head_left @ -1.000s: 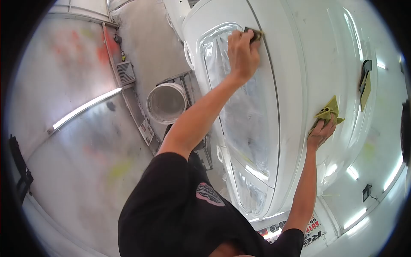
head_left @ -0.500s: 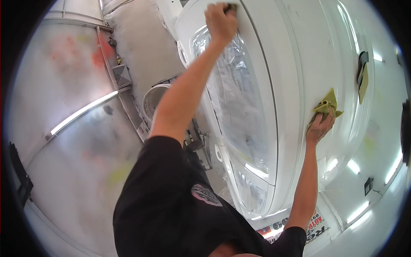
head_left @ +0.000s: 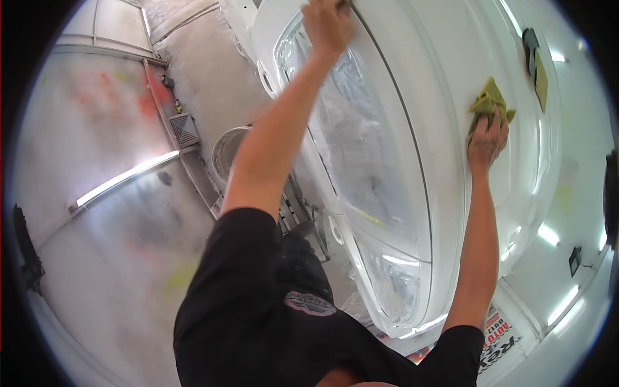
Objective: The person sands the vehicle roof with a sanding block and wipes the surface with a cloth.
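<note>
- Near the upper edge of the head view, the left hand [head_left: 327,27] is held out over the white vehicle body [head_left: 445,129], above the upper end of the plastic-covered window [head_left: 367,148]; its outline is slightly blurred.
- The left fingers are curled around a dark block [head_left: 344,5], of which only a small part is shown; whether the panel is touched by it cannot be told.
- Farther to the right, the right hand [head_left: 487,143] is laid on the smooth white surface, well apart from the left hand.
- A green cloth [head_left: 491,98] is gripped by the right fingers; it is bunched beneath them, and its folded corners are spread past the fingertips.
- On the same vehicle body, beyond the cloth, a dark grey piece [head_left: 530,46] and an olive sheet [head_left: 541,85] are seen lying side by side.
- Between the two hands, the white surface is crossed lengthwise by a long dark seam [head_left: 409,120].
- The window is covered with clear, wrinkled plastic, by which light is reflected in streaks.
- Below the left forearm, a pale bucket [head_left: 225,153] is partly hidden.
- On the left side, a pale wall [head_left: 109,135] is marked with red and yellow-green patches, and a lit tube [head_left: 127,178] is seen along it.
- At the lower right, a printed sign [head_left: 500,338] is partly covered by the black sleeve [head_left: 454,355].
</note>
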The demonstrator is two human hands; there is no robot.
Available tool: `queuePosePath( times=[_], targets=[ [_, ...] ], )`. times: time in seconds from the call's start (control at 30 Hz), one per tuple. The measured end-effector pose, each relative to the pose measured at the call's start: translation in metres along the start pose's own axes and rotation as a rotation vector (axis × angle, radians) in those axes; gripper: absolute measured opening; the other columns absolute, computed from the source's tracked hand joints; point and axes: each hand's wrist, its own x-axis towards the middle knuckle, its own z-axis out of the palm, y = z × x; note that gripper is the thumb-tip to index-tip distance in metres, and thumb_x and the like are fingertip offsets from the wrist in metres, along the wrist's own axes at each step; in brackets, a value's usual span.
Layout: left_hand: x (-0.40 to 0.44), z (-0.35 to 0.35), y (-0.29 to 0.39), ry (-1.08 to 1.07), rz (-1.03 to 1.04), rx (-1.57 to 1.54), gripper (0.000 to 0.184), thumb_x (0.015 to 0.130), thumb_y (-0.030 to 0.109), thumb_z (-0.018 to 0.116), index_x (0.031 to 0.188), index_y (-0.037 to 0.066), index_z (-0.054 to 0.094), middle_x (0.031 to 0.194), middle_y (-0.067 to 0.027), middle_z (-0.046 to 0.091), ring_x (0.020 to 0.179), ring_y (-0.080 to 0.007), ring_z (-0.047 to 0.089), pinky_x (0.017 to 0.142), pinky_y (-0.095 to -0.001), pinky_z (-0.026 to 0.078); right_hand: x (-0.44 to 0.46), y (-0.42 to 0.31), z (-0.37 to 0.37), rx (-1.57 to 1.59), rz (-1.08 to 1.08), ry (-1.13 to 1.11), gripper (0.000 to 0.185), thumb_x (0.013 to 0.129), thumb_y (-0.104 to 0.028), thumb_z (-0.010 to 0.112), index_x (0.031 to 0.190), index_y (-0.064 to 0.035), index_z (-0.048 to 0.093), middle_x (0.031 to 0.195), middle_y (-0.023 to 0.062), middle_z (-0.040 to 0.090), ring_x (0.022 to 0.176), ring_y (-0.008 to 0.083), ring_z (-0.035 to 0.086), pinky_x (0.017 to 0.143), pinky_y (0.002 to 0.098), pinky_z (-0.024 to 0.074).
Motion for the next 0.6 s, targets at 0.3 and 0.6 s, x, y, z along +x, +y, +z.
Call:
queuePosePath(
  times=[0.3,0.6],
  targets=[
    [-0.262,-0.019,0.127,-0.003,0.091,-0.04,0.034,0.078,-0.006,0.071,0.111,0.002,0.073,0.112,-0.0181,0.07,0.111,-0.0399,0.062,0.1,-0.0497,0.046,-0.141,0.063,-0.101,0.07,-0.241,-0.137,0.042,0.103,-0.018,0.055,0.144,-0.0058,0.058,0.154,0.0245,0.048,0.141,0.0433,0.045,0.118,0.0521,0.0352],
    [-0.282,-0.022,0.153,-0.031,0.094,0.055,0.022,0.086,0.004,0.071,0.107,-0.002,0.071,0.103,-0.0215,0.069,0.108,-0.0435,0.061,0.095,-0.0545,0.043,-0.19,0.103,-0.11,0.186,-0.145,-0.084,0.044,0.1,-0.018,0.056,0.143,-0.0089,0.06,0.158,0.0213,0.046,0.143,0.0426,0.043,0.12,0.0532,0.0355]
  ],
)
